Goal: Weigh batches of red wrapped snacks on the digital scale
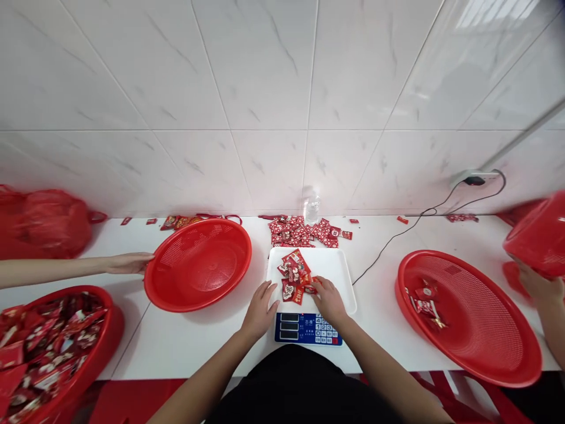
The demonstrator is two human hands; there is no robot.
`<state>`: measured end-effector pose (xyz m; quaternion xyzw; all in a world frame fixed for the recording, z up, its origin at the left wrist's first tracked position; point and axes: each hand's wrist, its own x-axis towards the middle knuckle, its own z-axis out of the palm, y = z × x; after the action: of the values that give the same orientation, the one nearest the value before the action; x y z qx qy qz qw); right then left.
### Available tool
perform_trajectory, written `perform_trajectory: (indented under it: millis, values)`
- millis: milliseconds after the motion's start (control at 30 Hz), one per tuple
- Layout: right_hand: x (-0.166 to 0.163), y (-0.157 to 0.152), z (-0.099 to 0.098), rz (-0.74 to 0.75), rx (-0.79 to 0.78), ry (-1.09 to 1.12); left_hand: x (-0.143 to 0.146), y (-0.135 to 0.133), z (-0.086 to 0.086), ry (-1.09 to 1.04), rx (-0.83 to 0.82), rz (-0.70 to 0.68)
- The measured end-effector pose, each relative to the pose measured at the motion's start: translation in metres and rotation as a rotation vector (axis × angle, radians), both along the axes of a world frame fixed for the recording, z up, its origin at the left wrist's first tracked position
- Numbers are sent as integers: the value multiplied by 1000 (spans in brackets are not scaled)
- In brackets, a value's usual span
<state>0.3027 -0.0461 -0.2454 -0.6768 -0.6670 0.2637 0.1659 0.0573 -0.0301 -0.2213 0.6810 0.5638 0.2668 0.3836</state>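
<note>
A white scale tray (339,271) sits on a digital scale (308,328) right in front of me. A small heap of red candy packets (295,275) lies on the tray. My left hand (259,308) rests at the tray's left edge with its fingers stretched out toward the heap. My right hand (327,298) is on the tray, fingers pinched on a red packet at the heap's right side.
An empty red basket (198,264) stands left of the scale, touched by another person's hand (128,262). A red basket (472,318) with a few packets lies right, another person's hand (536,282) beside it. Loose packets (304,231) and a water bottle (311,208) sit by the wall. A full red basket (53,347) is at far left.
</note>
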Motion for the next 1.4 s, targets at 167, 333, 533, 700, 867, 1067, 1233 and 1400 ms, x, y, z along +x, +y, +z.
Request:
perform_trajectory:
  millis: [167, 333, 533, 700, 867, 1067, 1233, 1400]
  values:
    - [-3, 3, -7, -103, 43, 121, -42, -23, 1, -200, -159, 389]
    - [-10, -10, -13, -89, 39, 137, -80, -31, -4, -557, -565, 722]
    - [-9, -27, -21, -88, 23, 123, -126, -33, -1, -1083, -520, 1128]
    - [-7, -32, -32, -72, 40, 99, -155, -31, 0, -1133, -499, 1305]
    - [-8, -33, -35, -67, 61, 88, -122, -25, -4, -1158, -706, 1148]
    - [-9, -32, -31, -53, 61, 59, -69, -19, -6, -1085, -850, 910]
    - [-10, -27, -24, -57, 41, 69, -48, -21, -1, -853, -853, 602]
    - [-20, -13, -11, -114, 26, 92, -16, 0, 8, -493, -573, 251]
